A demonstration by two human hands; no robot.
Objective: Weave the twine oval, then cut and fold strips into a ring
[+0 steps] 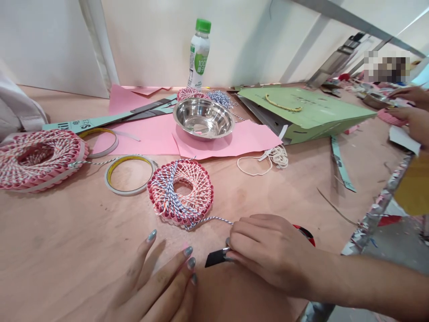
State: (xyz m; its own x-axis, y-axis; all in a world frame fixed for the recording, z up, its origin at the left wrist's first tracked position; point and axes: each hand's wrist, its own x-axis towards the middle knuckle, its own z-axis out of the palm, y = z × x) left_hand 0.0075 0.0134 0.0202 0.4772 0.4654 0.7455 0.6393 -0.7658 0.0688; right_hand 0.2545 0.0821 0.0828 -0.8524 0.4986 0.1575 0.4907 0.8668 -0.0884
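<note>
My right hand (264, 252) is closed around a utility knife (217, 257). Its dark blade points left, low over the table, and a red and black end shows behind my knuckles. My left hand (157, 286) rests on the tabletop with its fingers stretched out, the fingertips a little left of the blade; it holds nothing. Just beyond both hands lies a round ring of pink folded paper (210, 188) wound with red-white and blue-white cord. A blue-white cord (214, 218) runs from that ring to my right hand, where its end is hidden.
Two tape rolls (110, 188) and a larger wound ring (77, 156) lie left. A steel bowl (204, 136) stands on pink paper (144, 138), with a bottle (201, 49) behind it. White string (278, 157) and a green bag (315, 107) lie right; another person's hands (418, 125) work beyond.
</note>
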